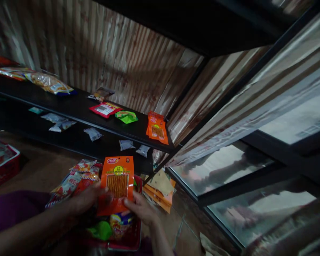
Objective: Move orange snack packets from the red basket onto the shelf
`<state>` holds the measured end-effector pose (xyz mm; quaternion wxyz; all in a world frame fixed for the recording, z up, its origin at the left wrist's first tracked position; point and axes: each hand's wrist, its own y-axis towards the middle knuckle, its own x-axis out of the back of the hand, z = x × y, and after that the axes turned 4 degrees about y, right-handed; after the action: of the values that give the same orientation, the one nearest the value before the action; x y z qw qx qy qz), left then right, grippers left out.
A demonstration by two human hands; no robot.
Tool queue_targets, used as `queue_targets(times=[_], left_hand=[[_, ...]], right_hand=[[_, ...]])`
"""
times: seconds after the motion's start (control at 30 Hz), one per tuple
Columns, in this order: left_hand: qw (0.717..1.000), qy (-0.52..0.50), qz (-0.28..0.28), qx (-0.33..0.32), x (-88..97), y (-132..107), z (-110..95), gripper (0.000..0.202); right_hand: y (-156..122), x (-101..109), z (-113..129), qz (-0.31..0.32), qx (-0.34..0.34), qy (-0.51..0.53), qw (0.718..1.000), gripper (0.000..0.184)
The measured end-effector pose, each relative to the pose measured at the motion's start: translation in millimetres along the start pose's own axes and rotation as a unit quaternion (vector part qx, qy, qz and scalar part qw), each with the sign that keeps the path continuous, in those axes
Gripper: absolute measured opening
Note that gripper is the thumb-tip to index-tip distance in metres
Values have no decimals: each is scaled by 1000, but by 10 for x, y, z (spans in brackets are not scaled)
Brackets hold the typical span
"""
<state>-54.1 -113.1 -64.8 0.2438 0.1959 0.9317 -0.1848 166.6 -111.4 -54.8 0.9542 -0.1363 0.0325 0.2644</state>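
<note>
Both my hands hold up an orange snack packet (118, 183) with a clear window showing thin sticks. My left hand (89, 199) grips its lower left edge, my right hand (141, 208) pinches its lower right corner. Below the packet sits a red basket (132, 241) with more packets, one green (102, 230) and one yellow-orange (120, 222). A bundle of red and white packets (74, 181) lies against my left wrist.
A black shelf (77, 110) carries a matching orange packet (157, 129), a green packet (126, 116), a red packet (105, 109) and chip bags (49, 83). Small silver sachets (93, 134) lie on the shelf below. A red crate (2, 163) stands left; cardboard (160, 190) lies on the floor.
</note>
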Motion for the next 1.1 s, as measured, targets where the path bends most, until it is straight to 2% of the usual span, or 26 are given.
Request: queue_targets(times=[0.07,0.2,0.27,0.33,0.43,0.57,0.7,0.83,0.97,1.1], left_hand=[[1000,11,25,3,-141,25,-119,31],[998,32,43,-21,-351,254,-323,41],[997,45,48,-45,-411,415,-349,46],[995,47,62,-66,-467,565,-358,52],[992,49,87,-75,-582,737,-446,62],[988,75,98,-90,-744,915,-714,65],[986,86,103,-94,-767,1009,-879,68],[991,96,75,-49,-643,922,-805,68],[997,77,-4,-20,-527,809,-627,66],[996,54,-67,-7,-550,766,-506,64]], right_hand=[[-83,1,53,-78,31,-38,996,42],[-129,51,61,-237,73,-67,967,47],[-124,124,82,-290,108,-82,947,44],[-105,231,151,-315,132,-83,936,44],[-31,414,340,-318,152,-65,933,48],[126,607,627,-340,184,-57,920,51],[239,683,727,-340,204,-42,917,51],[238,643,583,-317,207,-57,924,45],[184,531,437,-283,191,-78,936,38],[127,413,431,-266,206,-70,939,36]])
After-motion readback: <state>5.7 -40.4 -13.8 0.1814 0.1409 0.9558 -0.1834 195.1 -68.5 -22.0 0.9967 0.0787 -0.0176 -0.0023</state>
